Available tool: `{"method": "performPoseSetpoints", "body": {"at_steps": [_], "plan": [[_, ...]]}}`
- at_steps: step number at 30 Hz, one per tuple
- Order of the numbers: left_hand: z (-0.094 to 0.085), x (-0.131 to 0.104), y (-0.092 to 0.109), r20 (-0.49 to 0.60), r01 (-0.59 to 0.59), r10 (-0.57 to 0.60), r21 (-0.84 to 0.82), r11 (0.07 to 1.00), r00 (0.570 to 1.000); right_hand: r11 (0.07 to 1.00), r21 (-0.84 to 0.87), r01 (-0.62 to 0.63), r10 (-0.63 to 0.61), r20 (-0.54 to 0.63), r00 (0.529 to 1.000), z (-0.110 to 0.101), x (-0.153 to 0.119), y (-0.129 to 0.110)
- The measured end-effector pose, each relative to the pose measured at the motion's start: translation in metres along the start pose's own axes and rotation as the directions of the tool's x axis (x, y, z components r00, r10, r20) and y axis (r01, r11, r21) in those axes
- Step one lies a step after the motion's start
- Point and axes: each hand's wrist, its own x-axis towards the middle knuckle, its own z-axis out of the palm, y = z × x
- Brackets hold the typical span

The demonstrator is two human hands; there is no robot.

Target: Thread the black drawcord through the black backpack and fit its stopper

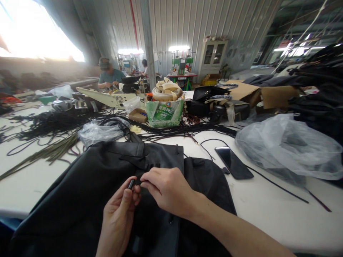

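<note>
A black bag [80, 192] lies spread across the white table in front of me, its smooth panels and flap facing up. Over its middle, my left hand [119, 210] pinches a small, black, buckle-like piece [131, 184] between thumb and fingers. My right hand [171, 191] is closed just beside it, its fingertips on a short black strap [138, 181] that meets the piece. How the strap joins the piece is hidden by my fingers. A dark eyelet [171, 220] shows on the flap below my right hand.
On the white table [268, 221], a phone [233, 162] and clear plastic bag [289, 146] lie right. Black cords [53, 123] spread left; behind stand a green-and-white box [165, 113] with rolled webbing and a cardboard box [241, 92]. A co-worker [111, 75] sits farther back.
</note>
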Motion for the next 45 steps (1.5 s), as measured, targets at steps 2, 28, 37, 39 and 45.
{"method": "performPoseSetpoints", "body": {"at_steps": [2, 28, 37, 39, 45], "plan": [[0.0, 0.0, 0.001, -0.02, 0.003, -0.003, -0.019, 1.0, 1.0, 1.0, -0.014, 0.008, -0.008, -0.007, 1.0, 0.0, 0.0, -0.002], [0.004, -0.002, 0.0, -0.059, -0.034, 0.032, -0.039, 0.999, 0.998, 0.987, -0.149, 0.058, -0.056, 0.017, 0.998, 0.006, -0.004, -0.008], [0.012, -0.008, 0.005, -0.135, -0.012, 0.009, -0.021, 1.0, 0.991, 0.977, -0.191, 0.097, -0.089, 0.046, 0.995, 0.009, -0.004, -0.009], [0.011, -0.008, 0.004, -0.138, 0.0, -0.002, -0.008, 1.0, 0.99, 0.975, -0.197, 0.102, -0.092, 0.055, 0.994, 0.009, -0.004, -0.009], [0.009, -0.008, 0.001, -0.15, 0.009, -0.009, -0.001, 1.0, 0.989, 0.966, -0.224, 0.132, -0.114, 0.089, 0.989, 0.009, -0.004, -0.009]]}}
